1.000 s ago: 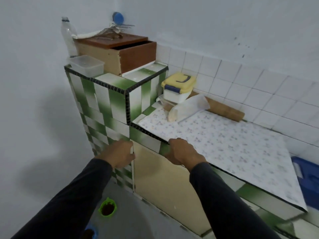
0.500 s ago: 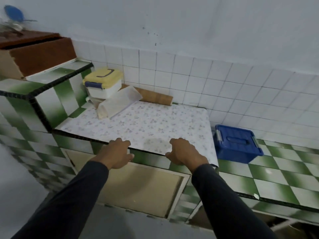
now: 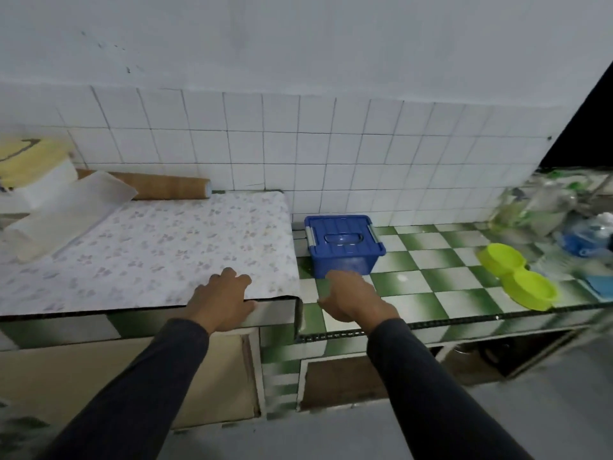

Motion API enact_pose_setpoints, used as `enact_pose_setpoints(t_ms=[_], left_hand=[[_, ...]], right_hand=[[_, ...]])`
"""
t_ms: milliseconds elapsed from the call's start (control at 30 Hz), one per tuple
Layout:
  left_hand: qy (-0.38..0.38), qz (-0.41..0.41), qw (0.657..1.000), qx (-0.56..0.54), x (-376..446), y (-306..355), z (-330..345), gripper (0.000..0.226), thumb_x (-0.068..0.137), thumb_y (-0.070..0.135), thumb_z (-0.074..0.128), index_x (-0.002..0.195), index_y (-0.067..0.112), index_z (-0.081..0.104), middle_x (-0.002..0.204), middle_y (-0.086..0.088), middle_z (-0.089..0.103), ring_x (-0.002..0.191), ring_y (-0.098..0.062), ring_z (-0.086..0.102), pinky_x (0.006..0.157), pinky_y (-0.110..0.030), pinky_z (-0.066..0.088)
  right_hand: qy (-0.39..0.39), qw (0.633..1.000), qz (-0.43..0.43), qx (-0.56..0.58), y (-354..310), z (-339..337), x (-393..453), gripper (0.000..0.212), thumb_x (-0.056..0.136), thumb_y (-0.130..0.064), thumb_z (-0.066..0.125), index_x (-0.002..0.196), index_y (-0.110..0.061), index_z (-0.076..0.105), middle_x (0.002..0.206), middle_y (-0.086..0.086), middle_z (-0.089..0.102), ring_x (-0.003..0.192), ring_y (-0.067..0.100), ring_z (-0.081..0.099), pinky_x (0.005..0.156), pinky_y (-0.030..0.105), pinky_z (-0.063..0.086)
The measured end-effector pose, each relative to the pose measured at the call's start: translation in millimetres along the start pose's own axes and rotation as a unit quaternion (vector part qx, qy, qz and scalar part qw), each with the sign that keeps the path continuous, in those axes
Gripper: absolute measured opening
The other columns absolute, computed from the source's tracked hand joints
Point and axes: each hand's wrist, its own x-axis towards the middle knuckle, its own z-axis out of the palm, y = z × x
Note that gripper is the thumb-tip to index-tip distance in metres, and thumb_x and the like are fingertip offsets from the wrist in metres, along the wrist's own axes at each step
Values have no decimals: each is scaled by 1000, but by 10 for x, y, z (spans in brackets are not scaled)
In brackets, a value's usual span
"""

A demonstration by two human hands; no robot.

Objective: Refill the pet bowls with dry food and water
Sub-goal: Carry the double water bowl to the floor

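Note:
A lime-green double pet bowl [image 3: 517, 275] lies on the green-and-white tiled counter [image 3: 441, 260] at the right, near its front edge. It looks empty. A blue lidded plastic box [image 3: 343, 244] stands against the tiled wall, left of the bowl. My left hand [image 3: 222, 298] hovers over the front edge of the floral-papered counter section, fingers loosely curled, holding nothing. My right hand [image 3: 351, 298] reaches out just in front of the blue box, fingers relaxed and empty, apart from the box.
A brown roll [image 3: 156, 185], a white roll [image 3: 63, 214] and a yellow-lidded container [image 3: 33, 161] sit at the left. Blurred bottles and a blue item [image 3: 587, 234] crowd the far right. Cupboard doors [image 3: 132, 376] run below the counter.
The view has swung to the right along the counter, bringing the blue box close and the green bowl into sight. Both hands moved right with it, still empty.

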Motion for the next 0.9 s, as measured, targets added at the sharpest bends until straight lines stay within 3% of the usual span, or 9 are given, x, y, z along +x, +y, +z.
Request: enact_pose_setpoints(t_ms=[267,600,700,900], left_hand=[[-21,102,994,28,476,1015,101,61,99,55,54,152,29,41,149,-6,41,132,-29,45,106,-46,44],[-87,237,965,74,1245,2547,267,61,99,56,53,152,27,43,152,-6,42,137,-30,45,110,-49,42],[-103,269,953,95,1520,3002,303,54,98,57,54,142,24,52,144,-6,50,129,-28,52,103,-46,47],[-109,330,930,122,2005,3796,319,61,101,55,50,154,27,39,152,-8,43,136,-31,46,109,-47,43]], right_hand=[[14,993,109,36,975,-72,-206,48,89,-36,59,133,-17,53,132,10,57,120,33,55,100,45,46],[31,967,245,55,2280,-193,-355,36,87,-39,60,114,-15,57,119,13,60,110,35,58,91,45,51],[22,955,288,63,2641,-269,-332,31,86,-34,56,111,-17,56,120,12,59,111,35,56,92,45,50],[29,934,343,95,3256,-436,-193,41,89,-37,63,125,-17,58,128,11,61,118,34,57,101,51,48]])
